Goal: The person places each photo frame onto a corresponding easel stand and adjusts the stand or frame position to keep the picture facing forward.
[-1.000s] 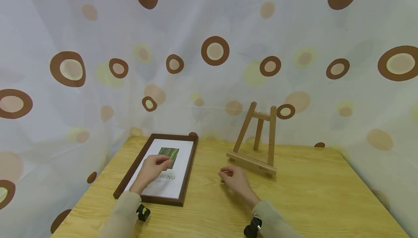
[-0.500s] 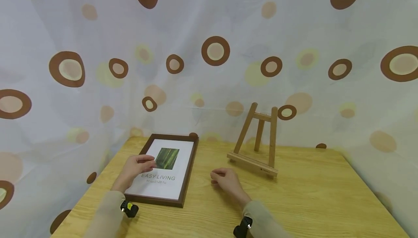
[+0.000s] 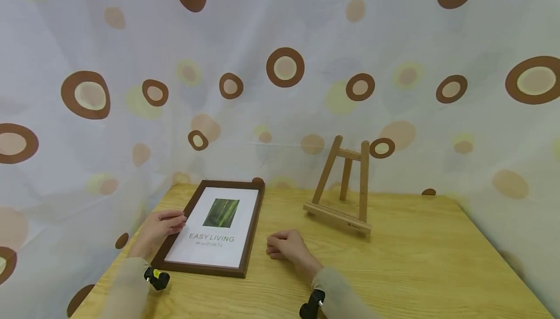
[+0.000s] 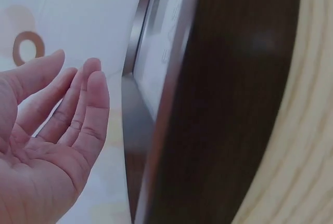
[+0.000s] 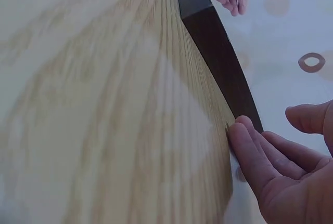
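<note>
A dark brown picture frame (image 3: pixel 243 256) lies flat on the left part of the table, its white sheet showing a green picture and the words EASY LIVING. My left hand (image 3: pixel 158 231) hovers by the frame's left edge, fingers loosely bent and holding nothing. In the left wrist view that hand (image 4: pixel 57 135) has its thumb and fingers apart, beside the frame's dark side (image 4: pixel 223 104). To the right of the frame my right hand (image 3: pixel 288 248) is near its right edge. The right wrist view shows this hand (image 5: pixel 286 177) with thumb apart from its relaxed fingers and nothing held.
A small wooden easel (image 3: pixel 337 217) stands upright at the back, right of the frame. The wooden table (image 3: pixel 415 256) ends at a light curtain (image 3: pixel 245 32) patterned with brown rings and dots. Each wrist wears a black camera.
My left hand has moved left, from above the picture to the frame's left edge. My right hand has shifted left, away from the easel and closer to the frame. Frame and easel stay in place.
</note>
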The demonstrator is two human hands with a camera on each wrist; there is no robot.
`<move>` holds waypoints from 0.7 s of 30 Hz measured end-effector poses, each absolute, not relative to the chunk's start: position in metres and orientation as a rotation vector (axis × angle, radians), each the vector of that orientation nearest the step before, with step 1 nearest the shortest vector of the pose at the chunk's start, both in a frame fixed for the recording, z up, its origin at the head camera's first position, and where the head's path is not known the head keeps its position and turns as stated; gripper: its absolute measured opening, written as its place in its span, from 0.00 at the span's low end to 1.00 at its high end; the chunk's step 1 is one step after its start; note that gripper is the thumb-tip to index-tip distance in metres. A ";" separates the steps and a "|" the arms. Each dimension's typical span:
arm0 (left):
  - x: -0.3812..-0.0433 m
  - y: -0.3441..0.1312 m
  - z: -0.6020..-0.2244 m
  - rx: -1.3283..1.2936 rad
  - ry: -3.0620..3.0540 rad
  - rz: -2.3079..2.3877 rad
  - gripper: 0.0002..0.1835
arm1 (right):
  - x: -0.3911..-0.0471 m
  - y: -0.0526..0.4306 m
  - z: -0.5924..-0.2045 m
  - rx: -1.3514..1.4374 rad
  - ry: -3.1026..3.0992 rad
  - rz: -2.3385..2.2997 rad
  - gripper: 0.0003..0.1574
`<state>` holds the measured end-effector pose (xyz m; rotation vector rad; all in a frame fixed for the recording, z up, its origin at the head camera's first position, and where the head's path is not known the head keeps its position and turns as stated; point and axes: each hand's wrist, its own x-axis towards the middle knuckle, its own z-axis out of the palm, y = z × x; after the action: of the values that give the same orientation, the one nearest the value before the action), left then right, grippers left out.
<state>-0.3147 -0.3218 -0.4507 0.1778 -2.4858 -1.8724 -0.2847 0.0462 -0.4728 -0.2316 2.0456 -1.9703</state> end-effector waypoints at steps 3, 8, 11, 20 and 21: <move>-0.310 -0.330 -0.453 0.196 -2.504 -1.824 0.26 | -0.283 0.040 -0.474 -0.222 1.998 -1.962 0.24; -0.308 -0.338 -0.457 0.235 -2.528 -1.788 0.27 | -0.283 0.030 -0.475 -0.239 1.947 -1.960 0.25; -0.310 -0.342 -0.458 0.252 -2.511 -1.839 0.28 | -0.283 0.025 -0.473 -0.225 1.907 -1.971 0.25; -0.308 -0.359 -0.468 0.253 -2.438 -2.060 0.29 | -0.285 0.019 -0.477 -0.190 1.810 -2.019 0.28; -0.306 -0.359 -0.469 0.268 -2.462 -2.047 0.28 | -0.285 0.019 -0.478 -0.194 1.799 -2.021 0.28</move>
<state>-0.3064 -0.3587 -0.4686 0.2681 -2.4623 -2.0470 -0.2849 0.0187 -0.4777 -0.1935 1.7986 -2.0214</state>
